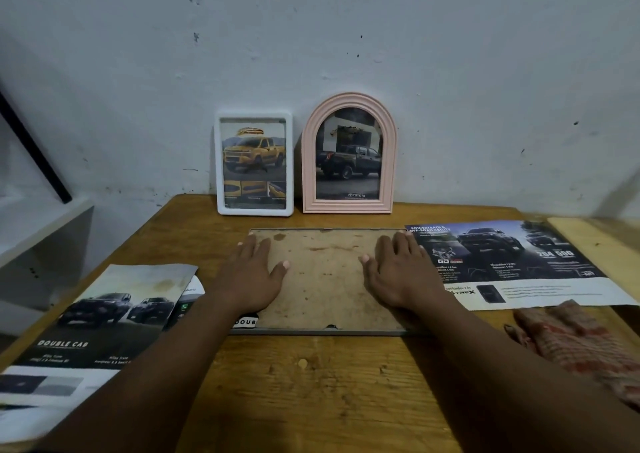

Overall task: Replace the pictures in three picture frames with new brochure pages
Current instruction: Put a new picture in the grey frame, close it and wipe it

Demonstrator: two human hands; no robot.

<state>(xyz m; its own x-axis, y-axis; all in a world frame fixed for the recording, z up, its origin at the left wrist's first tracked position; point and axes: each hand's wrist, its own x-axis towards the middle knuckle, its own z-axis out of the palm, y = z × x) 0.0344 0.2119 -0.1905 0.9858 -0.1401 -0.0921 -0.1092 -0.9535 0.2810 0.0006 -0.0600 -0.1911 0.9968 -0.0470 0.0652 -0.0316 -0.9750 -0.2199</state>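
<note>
**Third frame face-down, both hands flat on its backing**

The flat frame (311, 331) lies face-down mid-bench (311, 383), on the near side of the white frame (255, 211) and pink arched frame (348, 206), which are propped against the wall. The left hand (254, 276) and right hand (398, 272) rest palm-down on its backing board (325, 279), fingers (247, 248) straight, slightly spread, gripping nothing. A page edge (245, 322) reading "DOUB" pokes out at the near left corner. Pressing the board home now would likely pinch and crease it, or seat the page crooked. Uneven pressure could also skid the frame.
</note>
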